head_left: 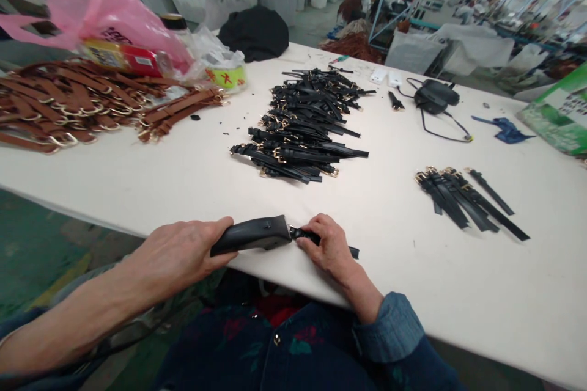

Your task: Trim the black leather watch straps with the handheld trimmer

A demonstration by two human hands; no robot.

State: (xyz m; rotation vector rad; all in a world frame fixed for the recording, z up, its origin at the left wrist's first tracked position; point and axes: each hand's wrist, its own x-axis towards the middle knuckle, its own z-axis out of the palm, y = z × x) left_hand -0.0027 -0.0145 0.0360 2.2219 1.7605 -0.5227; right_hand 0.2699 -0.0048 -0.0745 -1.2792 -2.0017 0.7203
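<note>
My left hand (183, 248) is wrapped round a black handheld tool (252, 234) shaped like a hair clipper. Its front end points right and meets the end of a short black buckle strap (354, 253). Fingers and thumb of my right hand (329, 245) pinch that strap near the tool's tip; the strap's tail sticks out past the hand, and its middle is hidden under the fingers. Beyond my hands lies a long heap of black buckle straps (307, 128). To the right is a smaller group of similar straps (468, 198) with gold-coloured buckles.
Brown buckled straps (68, 104) are piled at the left of the white table (385, 317), by a pink plastic bag (110, 9). A black cap-like item (254, 33) lies at the back. Farther right are a black device with a cord (435, 96), a blue scrap (507, 130) and a green package (562, 113).
</note>
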